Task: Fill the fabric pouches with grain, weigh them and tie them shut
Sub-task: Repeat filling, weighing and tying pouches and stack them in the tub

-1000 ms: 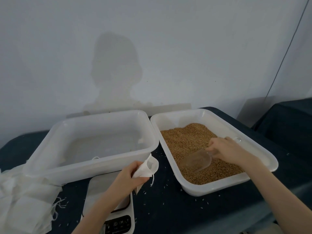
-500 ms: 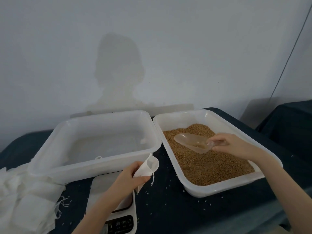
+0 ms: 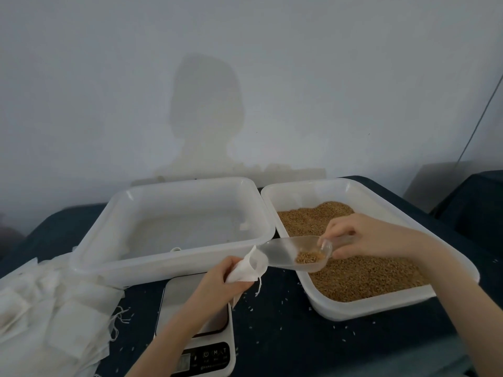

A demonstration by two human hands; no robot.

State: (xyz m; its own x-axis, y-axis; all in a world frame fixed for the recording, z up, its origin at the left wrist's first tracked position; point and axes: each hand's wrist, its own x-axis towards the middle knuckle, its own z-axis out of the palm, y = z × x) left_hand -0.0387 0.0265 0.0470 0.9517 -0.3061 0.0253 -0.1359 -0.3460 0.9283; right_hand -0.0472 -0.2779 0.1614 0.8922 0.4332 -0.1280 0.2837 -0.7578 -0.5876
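At lower centre the left hand (image 3: 217,281) pinches a white fabric pouch (image 3: 249,268), mouth turned right. The right hand (image 3: 367,238), centre right, curls round the handle of a clear scoop (image 3: 296,253) (a little grain (image 3: 309,257) sits in its bowl). The scoop's long axis runs left toward the pouch, tip just at the mouth. The grain tray (image 3: 381,308) lies below the scoop, the scale (image 3: 201,336) beneath the left wrist.
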